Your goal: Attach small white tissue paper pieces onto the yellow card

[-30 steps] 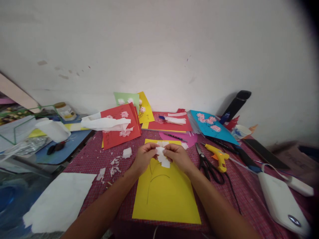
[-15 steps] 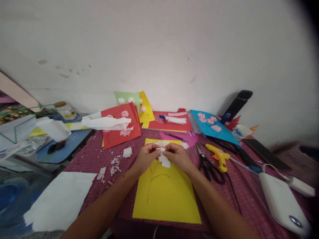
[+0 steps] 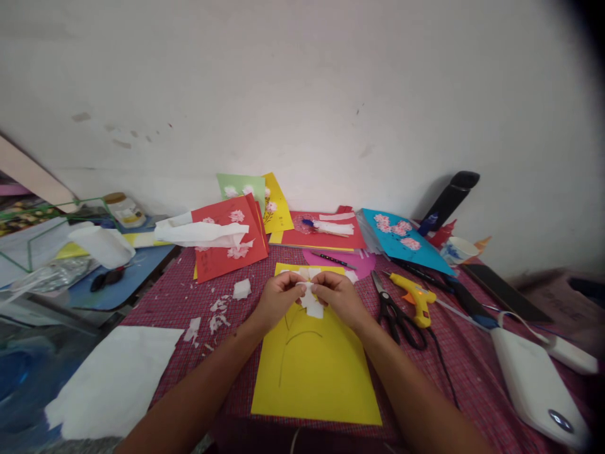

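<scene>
Both my left hand and my right hand pinch a small piece of white tissue paper between thumbs and fingertips. They hold it over the upper part of a yellow sheet of card. More white tissue squares lie on the card just beneath and behind my fingers. Dark curved lines are drawn on the card's left and middle. My fingers partly hide the held piece, so its exact shape is unclear.
Black scissors and a yellow glue gun lie to the right. Cards with pink paper flowers, a red one and a blue one, stand behind. White scraps and a large white sheet lie left. A white box-shaped device sits right.
The held tissue piece looks slightly more folded down between my fingertips. My hands stay in almost the same place, and everything else is unchanged.
</scene>
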{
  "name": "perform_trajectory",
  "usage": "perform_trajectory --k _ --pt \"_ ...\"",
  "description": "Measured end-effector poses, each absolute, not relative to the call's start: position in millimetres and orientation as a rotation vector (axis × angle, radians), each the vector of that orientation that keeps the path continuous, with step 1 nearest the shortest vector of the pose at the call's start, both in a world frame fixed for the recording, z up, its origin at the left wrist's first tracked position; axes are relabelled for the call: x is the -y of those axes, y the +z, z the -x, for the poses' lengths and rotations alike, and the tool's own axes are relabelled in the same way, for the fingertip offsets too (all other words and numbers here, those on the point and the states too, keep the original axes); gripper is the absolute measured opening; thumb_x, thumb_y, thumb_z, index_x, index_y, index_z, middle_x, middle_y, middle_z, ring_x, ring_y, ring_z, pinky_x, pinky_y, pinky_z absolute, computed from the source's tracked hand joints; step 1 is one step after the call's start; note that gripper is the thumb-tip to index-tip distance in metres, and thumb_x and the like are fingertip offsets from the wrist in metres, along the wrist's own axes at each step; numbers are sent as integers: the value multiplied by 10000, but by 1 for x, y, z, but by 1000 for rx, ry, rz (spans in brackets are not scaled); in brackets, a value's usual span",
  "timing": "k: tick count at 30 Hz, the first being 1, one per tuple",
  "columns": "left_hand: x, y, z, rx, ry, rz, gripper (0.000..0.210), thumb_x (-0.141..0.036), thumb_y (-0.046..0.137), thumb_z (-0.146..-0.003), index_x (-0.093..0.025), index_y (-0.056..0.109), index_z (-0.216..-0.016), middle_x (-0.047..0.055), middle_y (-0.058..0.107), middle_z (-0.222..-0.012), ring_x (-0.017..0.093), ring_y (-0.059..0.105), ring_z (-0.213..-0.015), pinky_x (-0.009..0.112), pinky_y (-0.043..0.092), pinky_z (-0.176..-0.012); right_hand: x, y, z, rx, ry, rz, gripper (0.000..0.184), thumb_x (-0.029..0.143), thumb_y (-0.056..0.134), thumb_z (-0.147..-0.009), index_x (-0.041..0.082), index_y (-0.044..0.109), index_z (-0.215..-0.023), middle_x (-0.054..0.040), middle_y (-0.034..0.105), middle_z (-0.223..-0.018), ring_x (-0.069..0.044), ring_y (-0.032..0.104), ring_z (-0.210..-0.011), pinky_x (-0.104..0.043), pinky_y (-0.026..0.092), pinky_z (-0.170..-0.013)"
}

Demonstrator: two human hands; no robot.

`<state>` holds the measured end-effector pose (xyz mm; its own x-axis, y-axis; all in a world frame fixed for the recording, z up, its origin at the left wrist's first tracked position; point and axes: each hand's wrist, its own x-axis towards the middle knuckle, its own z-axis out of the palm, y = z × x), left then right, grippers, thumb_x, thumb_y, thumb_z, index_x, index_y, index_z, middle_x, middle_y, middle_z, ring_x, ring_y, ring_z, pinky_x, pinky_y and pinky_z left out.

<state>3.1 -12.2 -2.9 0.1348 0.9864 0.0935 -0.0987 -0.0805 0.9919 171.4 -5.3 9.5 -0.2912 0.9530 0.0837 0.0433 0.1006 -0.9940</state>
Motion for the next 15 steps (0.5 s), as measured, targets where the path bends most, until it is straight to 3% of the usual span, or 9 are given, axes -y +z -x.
perform_trajectory --k 15 --pt "12 -5 -3 -978 1213 -1235 154 -252 667 -733 -139 615 -825 -6 587 -661 96 553 -582 215 466 -551 5 9 -172 1518 1329 1030 144 297 628 -746 157 594 -737 41 493 -582 -82 414 -493 -216 323 -478"
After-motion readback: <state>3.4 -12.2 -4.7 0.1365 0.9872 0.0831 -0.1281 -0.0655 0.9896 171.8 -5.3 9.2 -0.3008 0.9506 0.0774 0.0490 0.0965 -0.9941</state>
